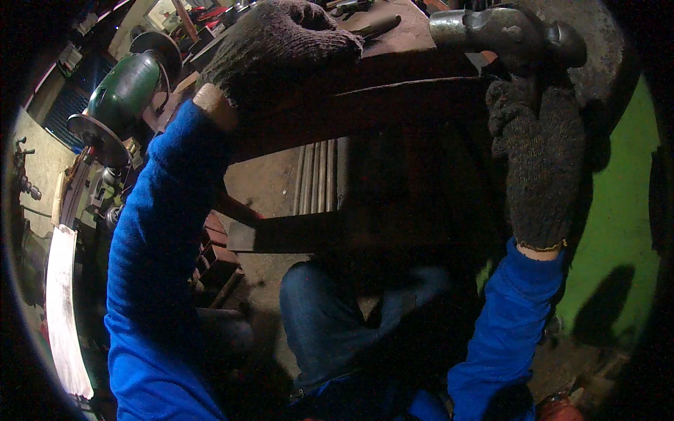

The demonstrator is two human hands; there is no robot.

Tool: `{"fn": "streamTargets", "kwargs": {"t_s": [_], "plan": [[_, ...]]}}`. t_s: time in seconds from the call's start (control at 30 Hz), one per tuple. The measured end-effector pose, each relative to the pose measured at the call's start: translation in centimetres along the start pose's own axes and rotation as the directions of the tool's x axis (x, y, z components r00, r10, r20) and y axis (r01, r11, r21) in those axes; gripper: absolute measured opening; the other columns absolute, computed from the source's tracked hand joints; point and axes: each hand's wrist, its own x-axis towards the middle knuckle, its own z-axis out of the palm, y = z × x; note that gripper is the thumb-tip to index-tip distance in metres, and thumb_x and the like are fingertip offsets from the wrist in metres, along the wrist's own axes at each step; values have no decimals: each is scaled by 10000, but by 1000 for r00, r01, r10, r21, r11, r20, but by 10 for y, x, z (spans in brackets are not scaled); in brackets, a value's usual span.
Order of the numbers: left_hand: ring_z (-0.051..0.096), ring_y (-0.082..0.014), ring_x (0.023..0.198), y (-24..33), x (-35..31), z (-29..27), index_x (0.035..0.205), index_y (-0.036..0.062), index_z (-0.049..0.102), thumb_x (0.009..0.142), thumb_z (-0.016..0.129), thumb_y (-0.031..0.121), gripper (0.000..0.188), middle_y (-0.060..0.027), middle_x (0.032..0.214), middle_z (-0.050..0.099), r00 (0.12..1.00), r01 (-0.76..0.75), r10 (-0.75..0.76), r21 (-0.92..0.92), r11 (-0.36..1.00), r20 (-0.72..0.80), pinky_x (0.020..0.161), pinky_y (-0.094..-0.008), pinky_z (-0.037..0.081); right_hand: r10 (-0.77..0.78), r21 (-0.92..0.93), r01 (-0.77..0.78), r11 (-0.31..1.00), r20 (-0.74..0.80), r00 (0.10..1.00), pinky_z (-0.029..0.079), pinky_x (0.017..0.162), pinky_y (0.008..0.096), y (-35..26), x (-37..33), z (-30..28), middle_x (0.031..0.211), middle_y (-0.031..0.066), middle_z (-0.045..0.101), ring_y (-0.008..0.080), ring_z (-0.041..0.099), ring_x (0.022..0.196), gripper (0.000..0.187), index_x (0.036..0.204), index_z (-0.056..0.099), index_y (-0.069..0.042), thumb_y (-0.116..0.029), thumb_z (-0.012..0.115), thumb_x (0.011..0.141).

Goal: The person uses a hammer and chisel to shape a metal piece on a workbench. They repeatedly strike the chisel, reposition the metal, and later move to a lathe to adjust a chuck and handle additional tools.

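My right hand point(540, 154), in a dark knitted glove, grips a ball-peen hammer point(509, 34). Its steel head is raised at the upper right, lying sideways in view, and the glove hides most of the handle. At the upper left my left hand point(284, 49), gloved alike, is closed over the workbench point(411, 38). What its fingers hold is hidden by the glove. Just right of those fingers a dark, tapered metal piece point(379, 27) shows; whether it is in the hand or lies on the bench I cannot tell.
A green bench grinder point(125, 85) stands at the left. Several metal bars point(316, 179) are under the bench, and reddish bricks point(216, 256) lie on the floor. A green panel point(618, 231) rises at the right. My bent knee point(312, 302) is below the bench.
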Motion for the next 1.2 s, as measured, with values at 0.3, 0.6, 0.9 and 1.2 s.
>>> {"fn": "streamTargets", "kwargs": {"t_s": [0.3,0.6,0.9,1.2], "plan": [[692,-151,883,-3,14,15,1151,14,813,1085,731,389,390,-59,982,792,980,-181,182,24,983,-85,845,-344,567,-78,116,73,991,46,996,404,1277,502,-70,39,-30,1569,237,622,396,561,1471,437,1520,635,25,-179,659,1134],[685,-166,908,0,3,2,1127,28,818,1099,684,438,433,-61,956,775,989,-115,115,10,993,-93,887,-371,548,-86,-103,91,991,50,995,544,1063,448,-74,43,-34,1365,211,721,347,697,1207,420,1506,653,3,-142,674,1113],[776,-306,824,7,4,22,993,52,865,948,813,455,409,-165,926,822,990,-49,49,0,999,-134,807,-422,613,147,219,-178,959,150,978,537,749,407,-87,57,-40,1000,129,737,266,691,837,262,1287,725,-22,-198,717,1093],[715,-180,760,4,10,13,942,30,777,884,850,359,341,-107,825,761,978,-101,112,70,992,-175,744,-379,585,378,312,-471,825,316,870,557,764,484,-107,66,-54,893,114,759,354,739,834,254,1211,747,-89,-292,752,1058]]}}
